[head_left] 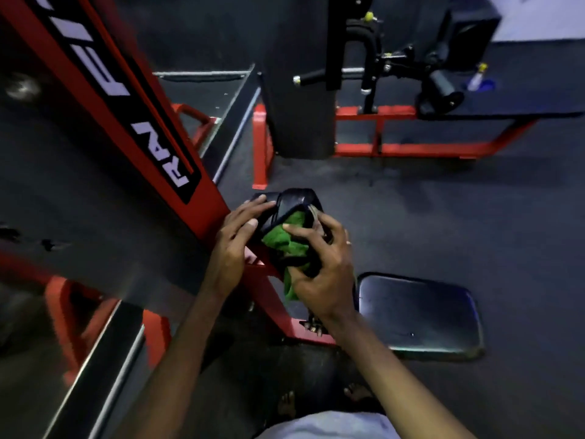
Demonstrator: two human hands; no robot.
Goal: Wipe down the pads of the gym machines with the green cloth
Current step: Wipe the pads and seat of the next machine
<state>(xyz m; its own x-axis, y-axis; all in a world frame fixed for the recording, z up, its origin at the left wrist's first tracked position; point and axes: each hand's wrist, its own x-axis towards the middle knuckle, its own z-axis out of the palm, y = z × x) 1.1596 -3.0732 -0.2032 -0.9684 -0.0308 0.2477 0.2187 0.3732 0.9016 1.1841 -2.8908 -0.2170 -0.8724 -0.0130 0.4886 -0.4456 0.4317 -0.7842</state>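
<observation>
A small black pad (292,202) is fixed to the red machine frame (202,198) in the middle of the view. My left hand (235,242) lies on the pad's left side, fingers curled over its edge. The green cloth (286,240) is bunched against the pad's underside, and my right hand (319,267) grips it there with spread fingers. Part of the cloth hangs down below my right palm. A square black seat pad (421,315) sits low to the right of my right wrist.
A tall black upright pad (297,99) stands behind on another red-framed machine (411,147). A black roller pad (441,90) and a spray bottle (476,77) are at the far right. Metal-edged platforms lie left. My bare feet (288,403) stand on dark rubber floor.
</observation>
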